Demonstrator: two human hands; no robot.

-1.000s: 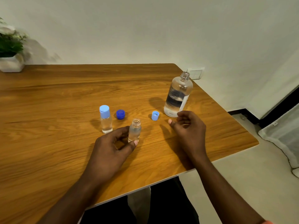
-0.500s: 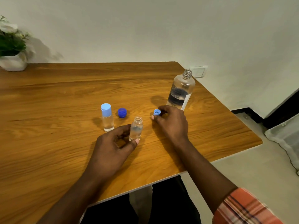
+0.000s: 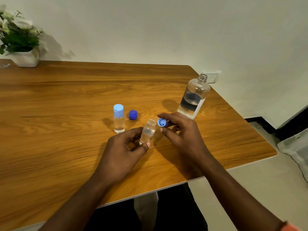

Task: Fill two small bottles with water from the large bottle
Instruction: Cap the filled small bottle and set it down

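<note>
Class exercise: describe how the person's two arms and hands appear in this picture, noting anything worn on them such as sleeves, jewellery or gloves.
Both hands, the left hand and the right hand, are bare: no gloves, and no rings or watch show. Both forearms are uncovered. The only clothing in view is an orange sleeve edge on the right arm at the picture's bottom right corner; its pattern cannot be told.

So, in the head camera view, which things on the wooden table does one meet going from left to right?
White pot with a green plant → capped small clear plastic bottle → dark blue round cap → open small clear bottle in the left hand's grip → light blue cap held by the right hand → large clear uncapped bottle.
</note>
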